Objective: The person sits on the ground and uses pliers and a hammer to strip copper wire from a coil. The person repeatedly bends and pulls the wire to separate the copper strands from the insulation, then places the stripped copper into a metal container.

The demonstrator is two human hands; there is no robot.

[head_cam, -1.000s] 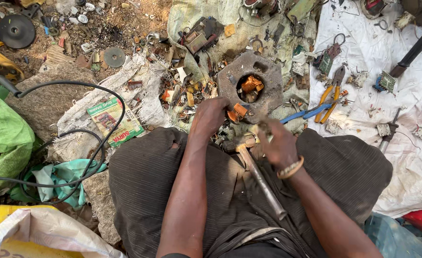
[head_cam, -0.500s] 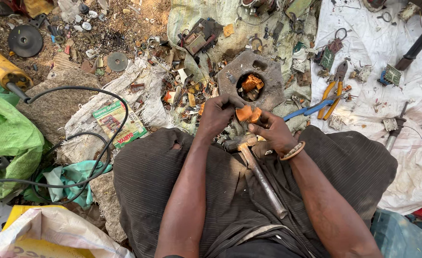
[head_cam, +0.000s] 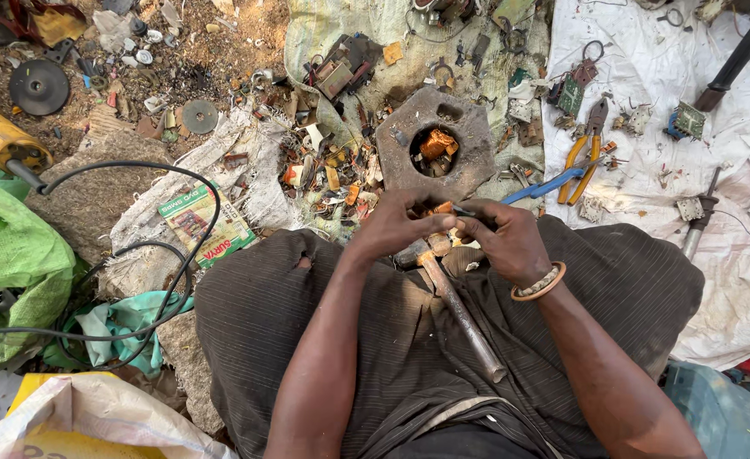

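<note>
Ground: bare dirt strewn with scrap, white cloth sheet (head_cam: 732, 280) at right. Left hand (head_cam: 396, 225) and right hand (head_cam: 511, 242), both closed together on a small orange-and-copper scrap piece (head_cam: 444, 223), held above the lap just in front of the grey hexagonal metal plate (head_cam: 434, 144), whose round hole holds orange scrap. Steel-handled hammer (head_cam: 455, 306) lying across the dark striped lap, head just beneath the hands. Orange-handled pliers (head_cam: 585, 153) on the sheet, beside a blue-handled tool (head_cam: 545, 185). Black cable (head_cam: 150, 255) looping at left, near green plastic bag (head_cam: 9, 255).
</note>
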